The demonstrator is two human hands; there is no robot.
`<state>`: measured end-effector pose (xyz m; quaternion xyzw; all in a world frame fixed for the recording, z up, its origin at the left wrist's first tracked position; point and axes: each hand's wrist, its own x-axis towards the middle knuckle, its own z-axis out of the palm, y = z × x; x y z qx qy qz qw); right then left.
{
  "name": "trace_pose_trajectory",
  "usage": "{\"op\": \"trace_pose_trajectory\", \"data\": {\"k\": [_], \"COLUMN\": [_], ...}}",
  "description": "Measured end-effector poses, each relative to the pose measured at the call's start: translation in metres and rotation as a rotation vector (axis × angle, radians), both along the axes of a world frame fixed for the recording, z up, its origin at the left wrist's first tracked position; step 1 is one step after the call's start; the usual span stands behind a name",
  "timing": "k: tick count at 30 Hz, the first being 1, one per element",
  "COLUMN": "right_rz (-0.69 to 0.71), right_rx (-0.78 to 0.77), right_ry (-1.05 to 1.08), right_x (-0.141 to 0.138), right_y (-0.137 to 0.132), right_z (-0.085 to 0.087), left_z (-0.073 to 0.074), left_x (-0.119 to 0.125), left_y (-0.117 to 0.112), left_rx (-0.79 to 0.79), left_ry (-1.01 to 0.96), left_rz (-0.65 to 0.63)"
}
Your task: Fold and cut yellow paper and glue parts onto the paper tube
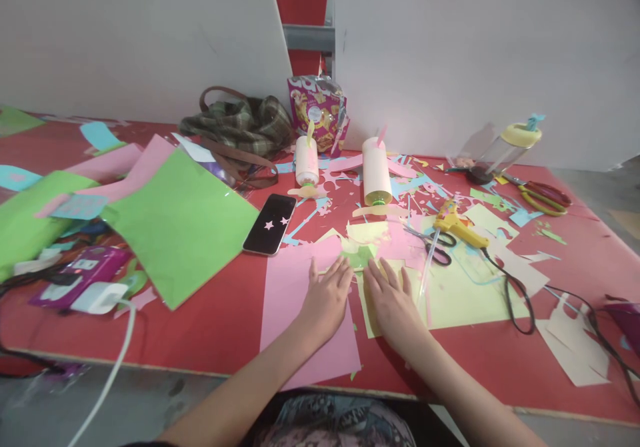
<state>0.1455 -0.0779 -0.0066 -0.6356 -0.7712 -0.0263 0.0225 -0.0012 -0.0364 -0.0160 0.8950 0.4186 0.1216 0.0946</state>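
Observation:
My left hand (327, 294) lies over a pink paper sheet (285, 304), palm down, with its fingers stretched forward. Beside it, my right hand (393, 300) rests flat over a pale yellow sheet (369, 324). A thin pale strip or stick (358, 270) runs crosswise under the fingertips of both hands; its ends are partly hidden. Just beyond the fingers is a small piece of green paper (359, 255). Scissors with dark handles (440, 255) and a yellow hot glue gun (460, 227) with a clear glue stick lie to the right of my right hand.
Two paper-wrapped cylinders (376, 167) with propeller-like strips lie farther back. A phone (270, 224) and green sheets (180, 227) are on the left. Paper scraps, a bottle (505, 154), red-and-yellow-handled scissors (545, 197), a plaid bag (245, 124) and cables also occupy the red table (220, 327).

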Motion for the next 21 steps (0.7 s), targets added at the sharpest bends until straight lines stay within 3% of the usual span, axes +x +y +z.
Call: {"op": "trace_pose_trajectory", "data": {"k": [21], "right_rz": [-0.012], "right_rx": [0.000], "right_ry": [-0.010], "right_x": [0.0014], "right_y": [-0.0048], "right_z": [0.0009], "left_z": [0.0043], "left_x": [0.0010], "left_y": [-0.0014], "left_rx": [-0.054], "left_ry": [0.082], "left_rz": [-0.007]}}
